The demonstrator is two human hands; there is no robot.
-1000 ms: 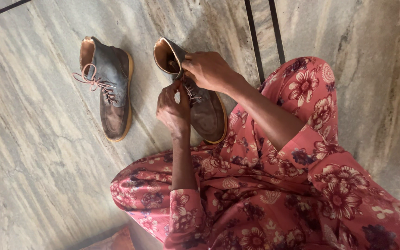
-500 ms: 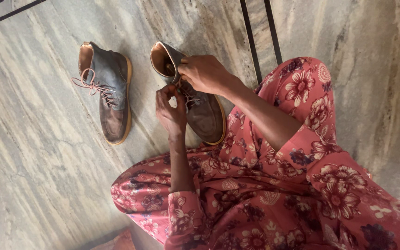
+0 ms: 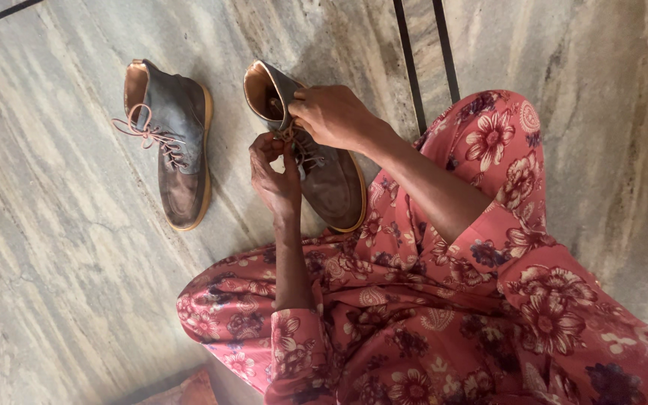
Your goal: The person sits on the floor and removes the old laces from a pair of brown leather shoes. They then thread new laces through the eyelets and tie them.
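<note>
Right now, both hands working on near boot [image 3: 331, 184], standing on marble floor [image 3: 54, 247] by knee. Right hand [image 3: 331, 116] gripping collar, fingers closed, steadying boot. Left hand [image 3: 275, 176] pinching lace [image 3: 288, 135], fingers closed, keeping it taut. Second boot [image 3: 174, 142] lying just beside, laces loose.

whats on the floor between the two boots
Nothing: the head view shows only bare marble floor between the left boot and the boot being laced.

Second boot [image 3: 170, 142] left of held boot [image 3: 324, 172]
</note>
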